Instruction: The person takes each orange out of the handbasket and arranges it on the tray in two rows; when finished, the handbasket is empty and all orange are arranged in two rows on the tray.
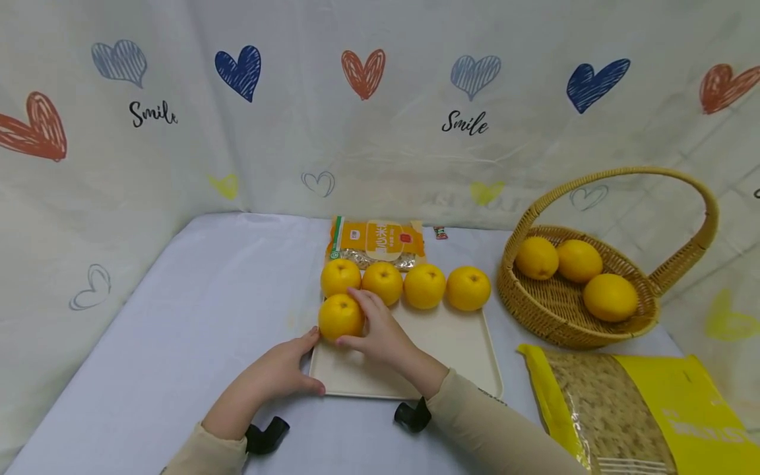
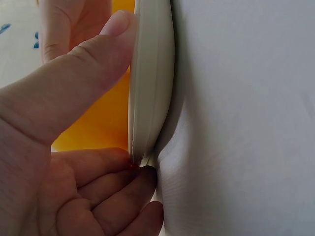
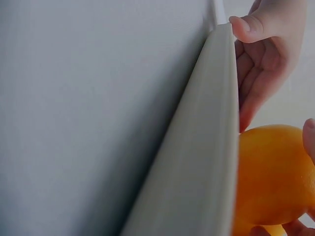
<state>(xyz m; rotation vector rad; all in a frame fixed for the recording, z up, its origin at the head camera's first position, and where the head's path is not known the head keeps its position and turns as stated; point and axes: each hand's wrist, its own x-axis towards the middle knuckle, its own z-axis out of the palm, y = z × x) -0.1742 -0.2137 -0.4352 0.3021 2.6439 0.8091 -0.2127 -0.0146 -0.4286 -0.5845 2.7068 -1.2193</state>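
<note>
On a cream tray (image 1: pixel 436 349), my right hand (image 1: pixel 386 333) holds an orange (image 1: pixel 340 318) near the left rim, with thumb and fingers around its right side. Behind it stands a row of several oranges (image 1: pixel 424 286) along the tray's far side. My left hand (image 1: pixel 282 369) grips the tray's near left corner. The left wrist view has its thumb (image 2: pixel 106 42) lying over the tray rim (image 2: pixel 150 73) and its other fingers bent at the side. In the right wrist view, the held orange (image 3: pixel 275 172) sits just beyond the rim.
A wicker basket (image 1: pixel 552 323) with a tall handle, holding several yellow-orange fruits, stands at the right. In front of it lies a large yellow bag (image 1: pixel 635 409). Behind the tray are an orange-and-clear food packet (image 1: pixel 380 241) and a small wrapper (image 1: pixel 440 233).
</note>
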